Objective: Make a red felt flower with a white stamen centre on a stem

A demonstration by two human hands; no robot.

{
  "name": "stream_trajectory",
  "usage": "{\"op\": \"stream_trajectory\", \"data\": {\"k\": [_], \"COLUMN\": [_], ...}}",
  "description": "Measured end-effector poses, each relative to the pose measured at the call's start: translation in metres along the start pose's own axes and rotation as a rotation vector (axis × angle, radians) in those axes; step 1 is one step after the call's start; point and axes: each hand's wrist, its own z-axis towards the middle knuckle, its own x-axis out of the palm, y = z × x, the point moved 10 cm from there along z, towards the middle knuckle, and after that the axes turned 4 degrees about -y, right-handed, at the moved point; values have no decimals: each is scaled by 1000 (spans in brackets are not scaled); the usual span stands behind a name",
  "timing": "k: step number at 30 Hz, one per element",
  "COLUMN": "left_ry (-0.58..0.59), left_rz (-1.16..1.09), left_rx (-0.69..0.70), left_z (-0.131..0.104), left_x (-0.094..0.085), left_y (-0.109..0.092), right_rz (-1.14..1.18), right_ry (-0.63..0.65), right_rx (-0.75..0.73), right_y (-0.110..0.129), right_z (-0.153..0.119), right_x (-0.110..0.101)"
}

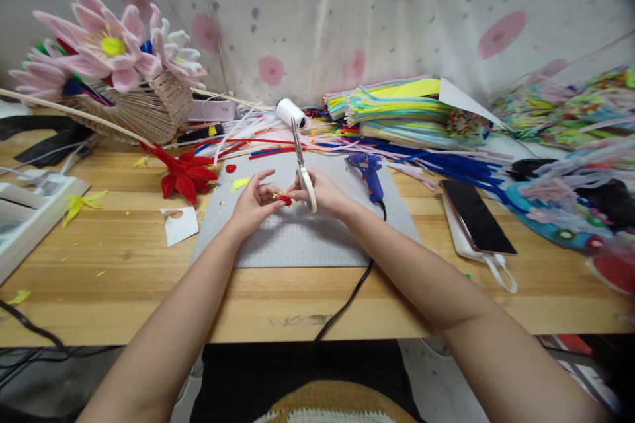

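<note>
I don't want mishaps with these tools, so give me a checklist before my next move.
1. Scissors secure: ok, in the right hand, pointing away from the body.
2. Red piece held: ok, at the left hand's fingertips.
3. Glue gun apart from both hands: ok.
4. Glue gun cool: cannot tell.
5. Black cord clear of arms: not ok, passes beneath the right forearm.
6. Mat free of scraps: not ok, yellow scrap there.

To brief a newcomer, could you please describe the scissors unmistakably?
On the wooden table lies a grey mat. Above it, the right hand holds the scissors, whose metal blades and white handles set them apart from the blue glue gun.
</note>
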Motion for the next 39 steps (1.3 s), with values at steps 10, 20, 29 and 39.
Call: {"op": "stream_trajectory", "data": {"k": [10,20,29,39], "left_ry": [10,9,22,-37], "left_rz": [-5,24,29,48], "left_rx": [19,23,35,37], "left_z": [0,0,0,1], "left_x": [0,0,0,-7], "left_y": [-2,-2,-2,-4], "right_rz": [-34,-82,-62,-111], "right_ry": [15,29,5,-71], "right_rx": [-6,-42,-58,-68], "right_y": [1,2,2,4], "right_z": [-2,4,4,-3], "right_x": [-6,-1,-3,-29]}}
